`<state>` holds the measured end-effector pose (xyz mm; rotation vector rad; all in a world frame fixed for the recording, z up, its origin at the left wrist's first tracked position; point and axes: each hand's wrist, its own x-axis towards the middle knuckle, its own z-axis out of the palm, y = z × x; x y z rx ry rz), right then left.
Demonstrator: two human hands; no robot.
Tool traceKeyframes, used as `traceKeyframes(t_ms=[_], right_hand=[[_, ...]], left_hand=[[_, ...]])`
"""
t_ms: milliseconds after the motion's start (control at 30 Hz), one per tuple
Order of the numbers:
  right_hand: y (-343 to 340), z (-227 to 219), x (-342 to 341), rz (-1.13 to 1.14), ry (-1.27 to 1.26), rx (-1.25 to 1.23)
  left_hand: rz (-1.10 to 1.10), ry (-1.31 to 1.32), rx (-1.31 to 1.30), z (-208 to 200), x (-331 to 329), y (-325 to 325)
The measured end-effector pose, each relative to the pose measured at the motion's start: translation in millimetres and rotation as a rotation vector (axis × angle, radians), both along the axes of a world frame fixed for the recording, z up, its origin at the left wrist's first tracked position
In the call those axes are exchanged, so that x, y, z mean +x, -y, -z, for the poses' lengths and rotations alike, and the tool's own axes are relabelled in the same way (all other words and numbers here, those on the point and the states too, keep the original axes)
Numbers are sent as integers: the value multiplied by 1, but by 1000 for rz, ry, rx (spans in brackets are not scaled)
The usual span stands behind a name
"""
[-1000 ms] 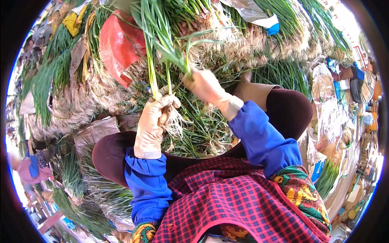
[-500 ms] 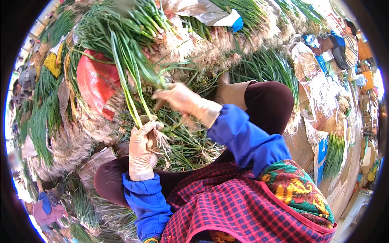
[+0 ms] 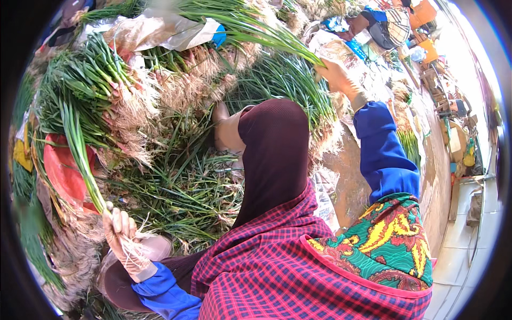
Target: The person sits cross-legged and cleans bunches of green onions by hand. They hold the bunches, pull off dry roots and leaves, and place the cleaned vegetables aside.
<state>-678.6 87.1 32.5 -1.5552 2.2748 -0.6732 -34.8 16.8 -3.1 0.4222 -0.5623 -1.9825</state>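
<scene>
My left hand (image 3: 124, 242), in a thin pale glove, is closed around a few spring onions (image 3: 79, 144) near their white root ends. Their green leaves point up and away, and pale roots hang over my palm. Out to the far right, my right hand (image 3: 341, 80) is closed on more long spring onions (image 3: 277, 37), whose leaves trail back to the upper left. The fingertips there are slightly blurred. A heap of loose green trimmings (image 3: 176, 186) lies on the ground between my knees.
Spring onion bundles (image 3: 106, 90) with roots lie ahead, beside a red plastic bag (image 3: 66, 170). Another green bundle (image 3: 282, 85) lies beyond my right knee (image 3: 274, 149). Plastic sheeting (image 3: 160, 32) covers some at the back. At the upper right is a person in checked clothing (image 3: 397, 24).
My right hand has swung from beside the left out to the far right, carrying spring onions. The view has turned right. My left hand still grips its onions.
</scene>
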Motion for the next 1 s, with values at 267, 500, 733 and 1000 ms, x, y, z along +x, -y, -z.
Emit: traceKeyframes(t_ms=[267, 500, 733, 1000], right_hand=[[-30, 117, -103, 11, -505, 25], [125, -19, 301, -624, 365, 39], [183, 121, 455, -406, 138, 94], [83, 42, 466, -799, 452, -103]], left_hand=[[-26, -167, 185, -49, -4, 3], [-224, -137, 39, -62, 24, -5], [-110, 97, 171, -14, -10, 14], [-236, 560, 308, -18, -13, 10]])
